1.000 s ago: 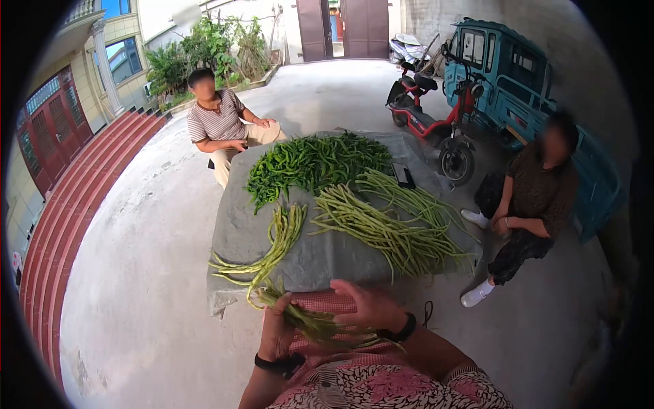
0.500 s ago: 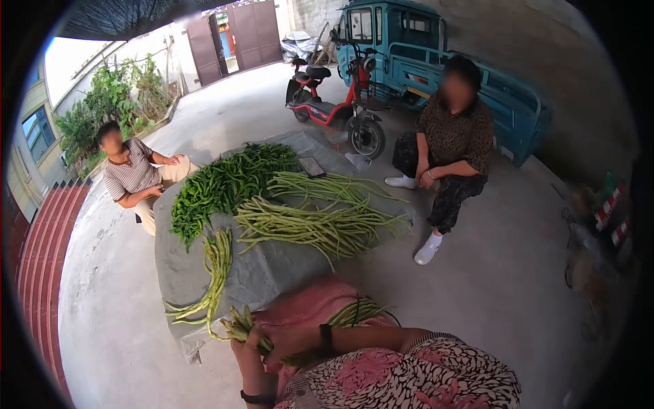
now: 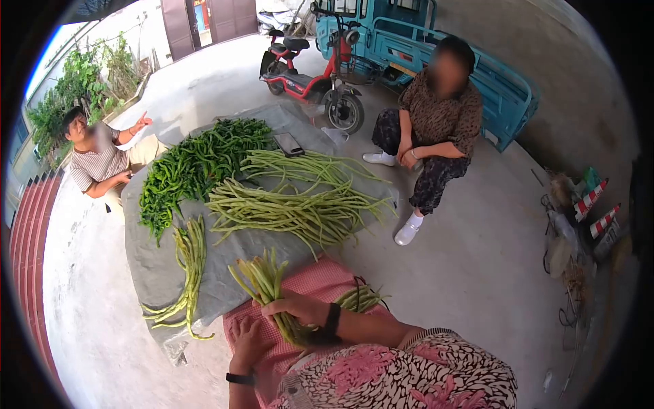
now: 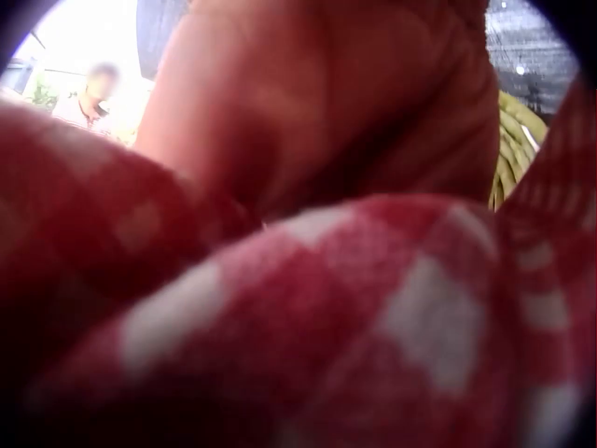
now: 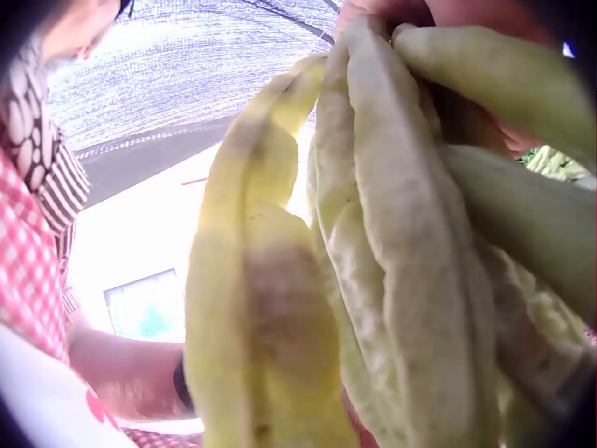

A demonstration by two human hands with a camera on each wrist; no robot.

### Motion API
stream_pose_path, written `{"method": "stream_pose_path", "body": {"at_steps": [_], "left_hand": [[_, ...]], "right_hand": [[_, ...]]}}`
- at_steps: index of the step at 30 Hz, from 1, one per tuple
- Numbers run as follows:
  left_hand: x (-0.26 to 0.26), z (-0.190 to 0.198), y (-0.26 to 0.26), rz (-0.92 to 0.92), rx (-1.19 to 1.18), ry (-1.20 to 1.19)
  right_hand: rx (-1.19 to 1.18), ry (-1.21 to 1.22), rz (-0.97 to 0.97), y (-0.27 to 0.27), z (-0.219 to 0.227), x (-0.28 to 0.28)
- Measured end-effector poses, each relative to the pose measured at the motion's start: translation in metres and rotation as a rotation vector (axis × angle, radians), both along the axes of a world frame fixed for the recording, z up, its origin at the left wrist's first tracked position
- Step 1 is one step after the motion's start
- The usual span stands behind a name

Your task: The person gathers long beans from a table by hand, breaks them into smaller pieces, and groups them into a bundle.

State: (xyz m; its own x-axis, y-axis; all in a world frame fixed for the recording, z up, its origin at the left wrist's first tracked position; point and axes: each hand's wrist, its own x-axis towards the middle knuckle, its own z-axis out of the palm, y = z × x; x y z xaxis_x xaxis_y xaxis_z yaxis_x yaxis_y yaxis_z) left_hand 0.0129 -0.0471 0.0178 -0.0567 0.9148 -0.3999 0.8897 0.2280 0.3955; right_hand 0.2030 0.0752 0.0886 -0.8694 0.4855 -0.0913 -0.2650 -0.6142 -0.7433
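My right hand (image 3: 303, 308) grips a bundle of long green beans (image 3: 262, 276) above my lap, their ends fanning up toward the table. Close up in the right wrist view, pale, bumpy pods (image 5: 420, 252) hang from the fingers, one of them yellowed (image 5: 261, 308). More long beans (image 3: 361, 298) lie on my lap past the right wrist. My left hand (image 3: 248, 342) rests with fingers spread on the red checked cloth (image 3: 283, 327) over my lap. In the left wrist view that cloth (image 4: 373, 308) fills the foreground below the palm (image 4: 336, 103).
A grey sheet (image 3: 235, 262) covers the low table. On it lie a small bunch of beans (image 3: 191, 273), a large bean pile (image 3: 293, 211), green peppers (image 3: 197, 163) and a phone (image 3: 289, 144). People sit left (image 3: 102, 160) and right (image 3: 436, 116). Beyond stands a red scooter (image 3: 306, 85).
The bean bundle has passed from my left hand to my right, and my left hand has come down onto the cloth. The view has turned right. The person at left has raised a hand.
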Motion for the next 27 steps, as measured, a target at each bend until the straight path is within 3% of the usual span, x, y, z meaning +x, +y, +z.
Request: {"method": "stream_pose_path", "body": {"at_steps": [2,4,8,9,12,14,16,18,22,27], "left_hand": [[0.009,0.016,0.009,0.045,0.044,0.032],[0.005,0.017,0.017,-0.062,-0.061,0.024],[-0.020,-0.028,0.036,-0.238,-0.014,-0.032],[-0.023,-0.014,0.051,-0.199,-0.192,-0.155],[-0.030,-0.005,0.074,-0.189,-0.298,-0.174],[-0.041,-0.049,0.064,-0.243,-0.225,-0.176],[-0.047,-0.034,0.087,-0.287,-0.264,-0.282],[-0.046,-0.004,0.095,-0.284,-0.307,-0.208],[-0.048,0.006,0.095,-0.271,-0.330,-0.264],[-0.038,0.041,0.097,-0.249,-0.327,-0.321]], "right_hand": [[-0.052,0.011,0.015,0.007,-0.007,-0.003],[-0.120,-0.005,0.038,0.014,-0.012,-0.005],[-0.249,-0.069,0.091,0.033,-0.030,-0.021],[-0.270,-0.098,0.089,0.037,-0.037,-0.027],[-0.373,-0.184,0.132,0.056,-0.034,-0.041],[-0.455,-0.214,0.165,0.066,-0.033,-0.051],[-0.532,-0.218,0.178,0.072,-0.032,-0.059],[-0.575,-0.230,0.155,0.076,-0.018,-0.061],[-0.606,-0.293,0.137,0.085,0.027,-0.063],[-0.428,-0.387,0.024,0.085,0.095,-0.058]]}}
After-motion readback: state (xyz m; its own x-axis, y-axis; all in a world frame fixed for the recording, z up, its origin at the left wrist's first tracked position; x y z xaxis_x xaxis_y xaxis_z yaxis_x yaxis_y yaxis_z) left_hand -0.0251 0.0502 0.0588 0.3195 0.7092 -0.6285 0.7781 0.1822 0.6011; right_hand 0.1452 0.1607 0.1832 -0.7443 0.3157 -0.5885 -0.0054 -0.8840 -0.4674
